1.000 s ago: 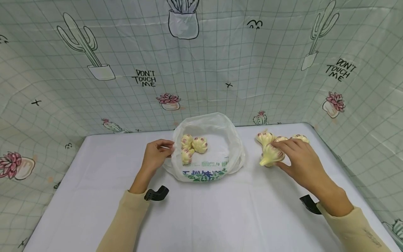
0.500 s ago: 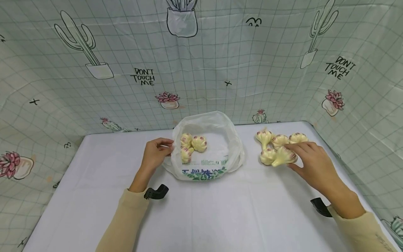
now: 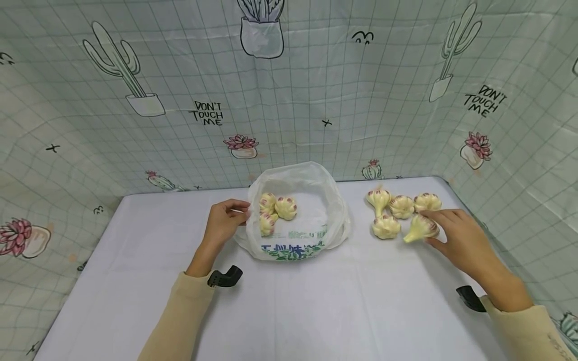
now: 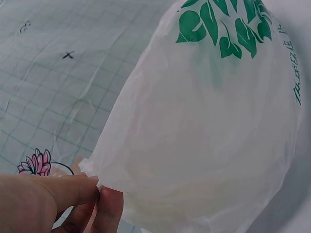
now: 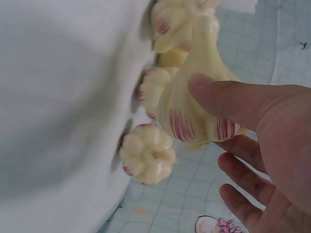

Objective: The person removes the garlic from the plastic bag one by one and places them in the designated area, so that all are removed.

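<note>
A white plastic bag (image 3: 336, 220) with green and blue print stands open-mouthed at the table's middle, with garlic bulbs (image 3: 286, 207) inside along its left side. My left hand (image 3: 222, 220) pinches the bag's left rim between thumb and fingers, as the left wrist view also shows with the bag (image 4: 204, 126). At the right, my right hand (image 3: 465, 243) holds a garlic bulb (image 3: 421, 228) between thumb and fingers, its stem pointing left toward me. The right wrist view shows the thumb across this bulb (image 5: 182, 109). Several other garlic bulbs (image 3: 401, 206) lie just beyond and left of it.
A white cloth covers the table (image 3: 316, 306). Behind it and at both sides hangs a grid-patterned curtain (image 3: 293, 100) with cactus drawings. The table's right edge (image 3: 471, 208) runs close past the right hand.
My right hand has moved right and slightly nearer with the garlic bulb, uncovering the bulbs behind it. My left hand stays on the bag's rim.
</note>
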Demonstrator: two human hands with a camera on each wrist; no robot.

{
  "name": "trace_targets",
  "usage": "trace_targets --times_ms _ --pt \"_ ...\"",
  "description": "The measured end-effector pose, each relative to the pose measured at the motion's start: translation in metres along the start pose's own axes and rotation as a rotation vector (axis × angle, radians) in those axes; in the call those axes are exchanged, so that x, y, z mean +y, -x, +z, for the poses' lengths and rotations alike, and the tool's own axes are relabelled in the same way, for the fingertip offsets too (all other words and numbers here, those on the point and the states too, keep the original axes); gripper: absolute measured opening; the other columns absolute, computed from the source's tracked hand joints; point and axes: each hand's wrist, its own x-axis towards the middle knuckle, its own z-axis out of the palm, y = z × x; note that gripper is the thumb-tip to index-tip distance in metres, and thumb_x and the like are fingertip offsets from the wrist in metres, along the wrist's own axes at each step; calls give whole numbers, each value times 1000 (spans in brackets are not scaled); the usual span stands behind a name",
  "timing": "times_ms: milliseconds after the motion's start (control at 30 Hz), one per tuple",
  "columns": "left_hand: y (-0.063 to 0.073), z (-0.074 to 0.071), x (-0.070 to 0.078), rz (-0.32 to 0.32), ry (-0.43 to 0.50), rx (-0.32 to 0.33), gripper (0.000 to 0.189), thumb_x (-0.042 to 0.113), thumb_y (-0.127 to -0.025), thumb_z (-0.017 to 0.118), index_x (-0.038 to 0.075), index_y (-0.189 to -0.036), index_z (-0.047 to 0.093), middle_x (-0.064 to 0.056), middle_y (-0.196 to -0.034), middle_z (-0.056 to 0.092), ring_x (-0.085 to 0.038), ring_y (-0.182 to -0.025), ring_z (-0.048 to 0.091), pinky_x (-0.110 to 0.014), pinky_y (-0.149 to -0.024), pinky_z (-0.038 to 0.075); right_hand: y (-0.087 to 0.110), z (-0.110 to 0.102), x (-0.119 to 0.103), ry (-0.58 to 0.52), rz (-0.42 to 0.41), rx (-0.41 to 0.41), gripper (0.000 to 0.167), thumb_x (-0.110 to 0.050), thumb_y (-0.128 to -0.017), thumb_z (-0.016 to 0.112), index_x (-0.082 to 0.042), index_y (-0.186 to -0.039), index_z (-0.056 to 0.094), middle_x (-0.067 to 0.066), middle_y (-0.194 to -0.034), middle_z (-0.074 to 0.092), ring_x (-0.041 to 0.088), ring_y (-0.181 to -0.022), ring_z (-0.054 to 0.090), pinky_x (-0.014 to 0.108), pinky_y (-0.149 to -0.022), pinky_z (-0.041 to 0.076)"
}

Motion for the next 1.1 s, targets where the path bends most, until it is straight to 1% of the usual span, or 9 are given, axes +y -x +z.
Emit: trace_targets --times_ms 133,300,433,667,900,1100 --pt "0 0 0 11 9 -8 22 -5 -99 68 -9 -120 72 -23 -115 68 -10 -83 67 -26 -77 65 1 2 5 10 18 -51 71 1 -60 97 -1 -125 68 25 -113 72 49 -103 62 64 -87 50" --pt "0 0 0 12 15 -8 21 -5 -98 69 -9 -119 72 -23 -113 69 -9 -81 66 -29 -78 66 3 10 13 25 24 -100 70 -2 -63 97 0 -127 68 27 -116 71 51 -104 62 67 -83 51" --pt "0 0 0 9 15 -9 21 -5 -98 68 -9 -119 72 -23 -113 69 -9 -81 66 -24 -75 64 2 15 17 15 32 -124 69 -1 -65 96 0 -128 67 27 -118 71 51 -105 62 67 -83 51" --pt "2 0 1 3 12 -4 22 -5 -98 69 -8 -120 72 -23 -116 69 -9 -82 66 -18 -73 61 -2 21 17 -3 63 -177 67 -1 -70 93 1 -132 65 29 -121 69 52 -107 60 69 -87 50" --pt "2 1 2 14 18 -3 22 -6 -98 69 -9 -119 72 -24 -114 68 -8 -80 65 -16 -71 60 -5 26 19 1 61 -180 67 0 -72 93 1 -132 65 29 -120 70 52 -106 61 67 -88 50" --pt "2 1 2 19 14 1 21 -6 -98 69 -10 -118 72 -23 -113 69 -11 -82 65 -17 -71 61 -6 29 17 1 46 -166 66 3 -72 92 2 -132 64 30 -123 68 53 -108 61 68 -89 50"
